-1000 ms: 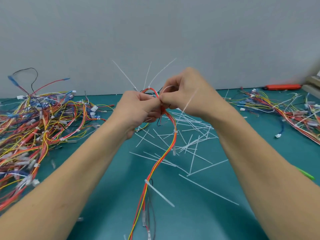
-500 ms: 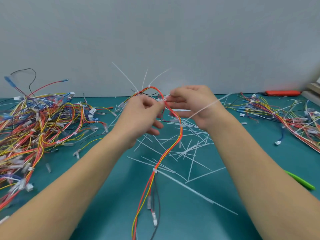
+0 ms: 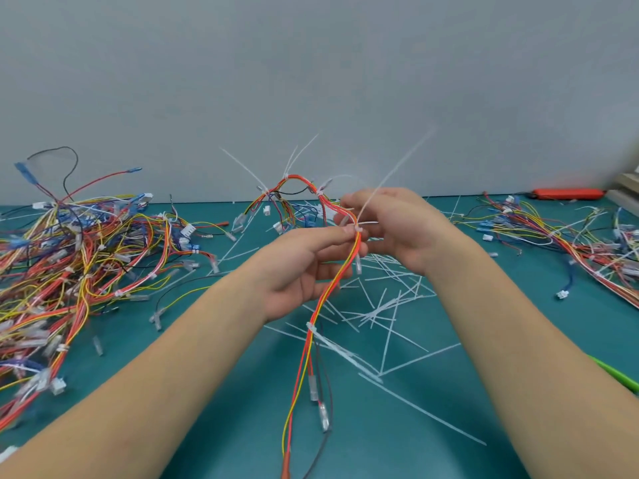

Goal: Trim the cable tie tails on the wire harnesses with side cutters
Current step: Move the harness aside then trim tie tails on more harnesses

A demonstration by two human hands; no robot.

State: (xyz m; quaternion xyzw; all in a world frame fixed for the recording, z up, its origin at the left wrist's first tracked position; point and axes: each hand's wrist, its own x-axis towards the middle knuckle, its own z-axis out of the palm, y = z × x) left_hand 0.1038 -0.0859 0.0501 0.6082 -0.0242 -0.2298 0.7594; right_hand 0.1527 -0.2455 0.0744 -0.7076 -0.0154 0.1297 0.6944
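Note:
I hold an orange, red and yellow wire harness (image 3: pixel 321 299) up over the green mat. My left hand (image 3: pixel 304 267) pinches the bundle at a white cable tie (image 3: pixel 358 230) between thumb and forefinger. My right hand (image 3: pixel 397 229) sits just behind, fingers curled round the same spot and the tie's long white tail (image 3: pixel 394 167), which sticks up and to the right. Further ties with uncut tails (image 3: pixel 294 160) stand up along the harness arch at the back. Another tie with a tail (image 3: pixel 313 328) hangs lower on the bundle. No side cutters are clearly in view.
A big tangle of harnesses (image 3: pixel 62 264) covers the mat's left side and another heap (image 3: pixel 567 236) lies at right. Loose white cable ties (image 3: pixel 383 305) are scattered in the middle. A green-handled tool (image 3: pixel 619 376) peeks out by my right forearm; an orange object (image 3: pixel 567 193) lies at the back wall.
Both hands have lowered and moved down the harness to a tie further along. The arch of the harness now stands free behind them, and the long tail points up right.

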